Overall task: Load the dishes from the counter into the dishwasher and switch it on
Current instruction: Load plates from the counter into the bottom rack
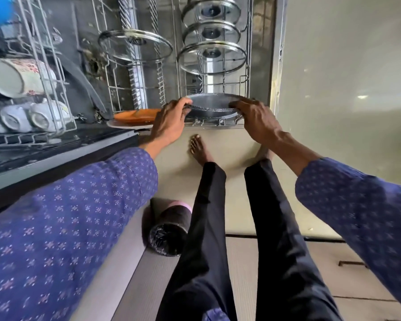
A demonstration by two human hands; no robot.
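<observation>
A grey speckled pan (pixel 212 107) sits at the near end of the pulled-out lower wire rack (pixel 215 122). My left hand (pixel 169 122) grips its left rim and my right hand (pixel 256 117) grips its right rim. Three glass lids (pixel 212 57) stand in the rack behind the pan, and one more glass lid (pixel 134 46) leans to their left. An orange plate (pixel 137 117) lies on a white plate left of my left hand. The upper rack (pixel 46 89) at left holds a flowered mug (pixel 16 77) and several white cups (pixel 33 117).
The open dishwasher door (pixel 56 144) runs along the lower left. A rolled dark mat (pixel 168 230) lies on the floor by my legs. My bare feet stand on the pale floor (pixel 227 144) just in front of the rack. A pale cabinet face (pixel 345 89) fills the right.
</observation>
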